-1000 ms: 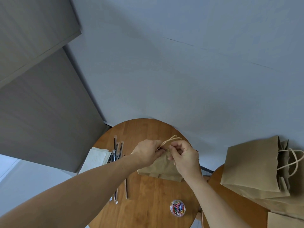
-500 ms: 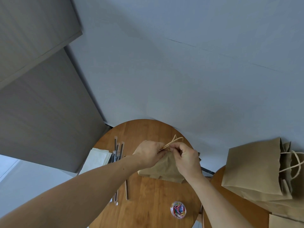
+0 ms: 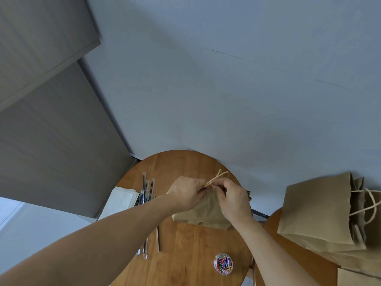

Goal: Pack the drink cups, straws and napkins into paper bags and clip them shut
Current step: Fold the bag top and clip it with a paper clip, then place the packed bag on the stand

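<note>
Round wooden table (image 3: 185, 261) against a pale wall: bag closure
Both hands, left hand (image 3: 186, 193) and right hand (image 3: 235, 198), pinched the top of the paper bag (image 3: 203, 213) at table centre; a green clip (image 3: 211, 190) sat between the fingertips, with straws (image 3: 146, 195) and napkins (image 3: 119, 201) left of it

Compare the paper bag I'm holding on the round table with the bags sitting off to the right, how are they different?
The bag in hand has its top pinched together by the left hand and right hand; the bags on the right are untouched. The held bag's top is gathered shut, with a small clip at the pinch; the front right-hand bag gapes open. The held bag's handles stick up; the right-hand handles droop sideways. Both are brown paper with twisted cord handles.
</note>
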Motion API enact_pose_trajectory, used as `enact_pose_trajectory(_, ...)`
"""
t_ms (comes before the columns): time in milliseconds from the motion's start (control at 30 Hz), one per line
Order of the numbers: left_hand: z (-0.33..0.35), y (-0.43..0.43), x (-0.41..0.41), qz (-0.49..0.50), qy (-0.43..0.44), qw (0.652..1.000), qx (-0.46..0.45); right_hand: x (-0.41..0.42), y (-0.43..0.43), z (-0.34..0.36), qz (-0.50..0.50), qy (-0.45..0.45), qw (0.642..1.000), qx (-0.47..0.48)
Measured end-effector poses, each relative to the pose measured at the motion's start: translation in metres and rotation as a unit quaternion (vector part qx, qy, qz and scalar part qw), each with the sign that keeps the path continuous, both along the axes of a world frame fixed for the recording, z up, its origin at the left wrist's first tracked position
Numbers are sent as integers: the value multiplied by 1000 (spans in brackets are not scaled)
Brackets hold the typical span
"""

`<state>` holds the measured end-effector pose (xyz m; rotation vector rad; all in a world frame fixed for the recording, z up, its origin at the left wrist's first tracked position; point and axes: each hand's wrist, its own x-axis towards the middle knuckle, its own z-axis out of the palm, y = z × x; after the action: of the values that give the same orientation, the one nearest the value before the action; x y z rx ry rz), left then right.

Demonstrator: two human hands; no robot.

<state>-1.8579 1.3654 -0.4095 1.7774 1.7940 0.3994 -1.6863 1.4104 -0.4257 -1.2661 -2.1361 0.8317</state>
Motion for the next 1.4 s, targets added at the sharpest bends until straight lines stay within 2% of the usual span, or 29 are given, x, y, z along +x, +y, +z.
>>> enact_pose_trajectory(433, -5, -3, 2, 30, -5, 999, 37, 5, -1, -3, 53, -53, 996, 37)
enact_pose_trajectory(833, -7, -11, 5, 59, 5, 997, 44, 2, -6, -3, 54, -73, 995, 45)
enact_pose_trajectory(1000, 4, -4, -1, 53, -5, 999, 3, 17, -12, 7, 81, 9, 987, 136)
enact_pose_trajectory(1100, 5, -9, -11, 82, -25, 996, -19, 36, -9, 10, 38, 39, 982, 178)
enact_pose_trajectory(1167, -1, -17, -22, 93, -15, 995, -25, 51, -4, 9, -9, 21, 991, 135)
enact_pose_trajectory(1267, -15, -33, -38, 138, -36, 988, -61, 72, 3, -1, -63, -44, 997, -16)
enact_pose_trajectory(1400, -35, -46, -48, 177, -54, 974, -127, 78, 2, -17, -32, -70, 967, -241)
